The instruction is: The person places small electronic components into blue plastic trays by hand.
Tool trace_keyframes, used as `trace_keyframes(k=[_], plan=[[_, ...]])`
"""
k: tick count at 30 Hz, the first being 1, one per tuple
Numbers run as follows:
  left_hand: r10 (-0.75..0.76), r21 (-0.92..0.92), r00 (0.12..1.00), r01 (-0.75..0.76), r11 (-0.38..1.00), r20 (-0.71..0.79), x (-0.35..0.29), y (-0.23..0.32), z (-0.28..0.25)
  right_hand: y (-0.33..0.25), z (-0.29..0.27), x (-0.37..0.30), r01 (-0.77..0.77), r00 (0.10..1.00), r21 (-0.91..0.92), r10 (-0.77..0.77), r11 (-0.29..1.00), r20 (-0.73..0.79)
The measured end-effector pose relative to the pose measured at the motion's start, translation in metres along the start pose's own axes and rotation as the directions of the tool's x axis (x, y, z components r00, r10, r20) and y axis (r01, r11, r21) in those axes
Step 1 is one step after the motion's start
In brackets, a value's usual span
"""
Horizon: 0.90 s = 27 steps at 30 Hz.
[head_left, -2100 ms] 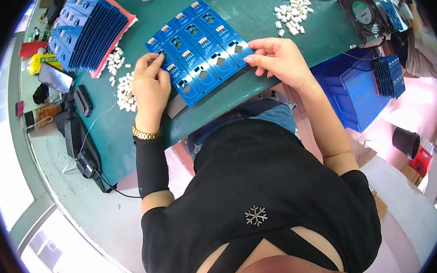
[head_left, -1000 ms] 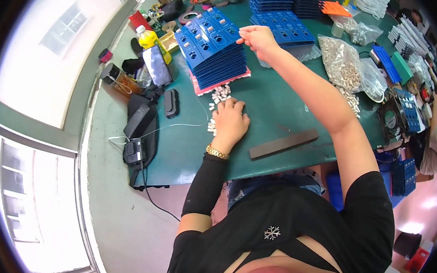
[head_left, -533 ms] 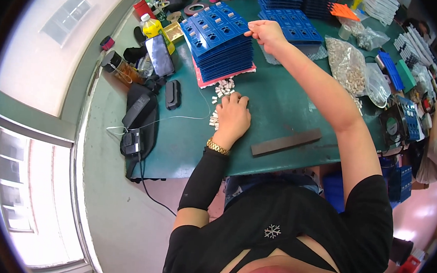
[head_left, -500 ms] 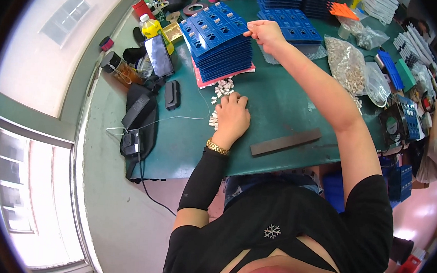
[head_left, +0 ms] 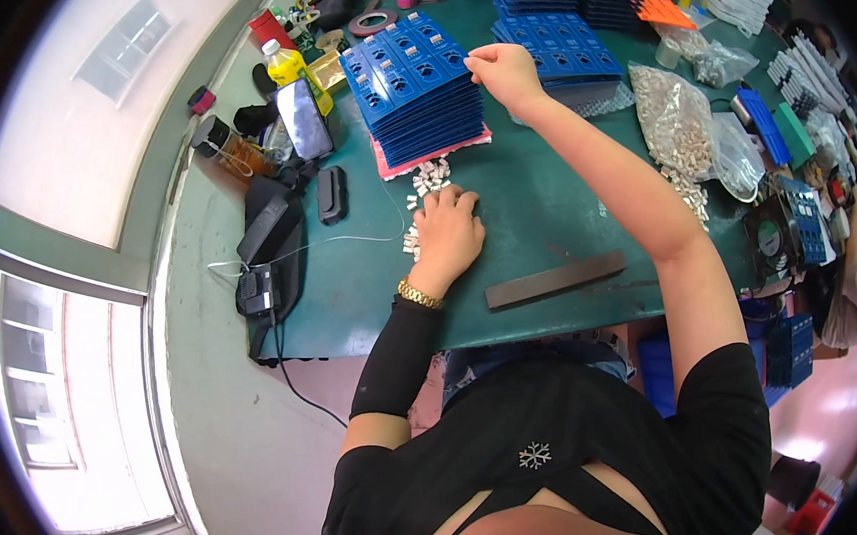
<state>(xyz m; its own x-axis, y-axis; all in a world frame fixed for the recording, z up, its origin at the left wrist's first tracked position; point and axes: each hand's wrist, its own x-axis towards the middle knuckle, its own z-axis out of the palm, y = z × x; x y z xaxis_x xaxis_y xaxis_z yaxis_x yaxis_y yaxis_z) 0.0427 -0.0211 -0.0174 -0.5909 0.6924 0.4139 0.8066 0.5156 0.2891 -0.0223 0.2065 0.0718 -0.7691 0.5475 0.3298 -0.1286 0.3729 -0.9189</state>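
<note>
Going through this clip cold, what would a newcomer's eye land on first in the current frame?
Probably the stack of blue circuit boards on a pink sheet, toward the far side of the green table, with the right hand at its upper right corner. Nearer the person, the left hand is down beside loose white connectors. The bright yellow bottle left of the stack might come next.
</note>
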Motion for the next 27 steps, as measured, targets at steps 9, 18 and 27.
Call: trace_keyframes(k=[9,18,27], plan=[[0.006,0.002,1.0,-0.006,1.0,0.028,-0.001,0.002,-0.005,0.005,-0.007,-0.004,0.173,0.981,-0.309,-0.19,0.935,-0.026],[0.176,-0.11,0.979,-0.165,0.98,0.104,-0.003,-0.005,-0.004,0.028,-0.172,-0.113,0.219,0.974,-0.652,-0.124,0.726,0.19],[0.246,0.058,0.958,-0.257,0.965,0.148,-0.026,0.013,-0.01,0.079,-0.23,-0.221,0.102,0.989,-0.873,-0.142,0.477,0.038]])
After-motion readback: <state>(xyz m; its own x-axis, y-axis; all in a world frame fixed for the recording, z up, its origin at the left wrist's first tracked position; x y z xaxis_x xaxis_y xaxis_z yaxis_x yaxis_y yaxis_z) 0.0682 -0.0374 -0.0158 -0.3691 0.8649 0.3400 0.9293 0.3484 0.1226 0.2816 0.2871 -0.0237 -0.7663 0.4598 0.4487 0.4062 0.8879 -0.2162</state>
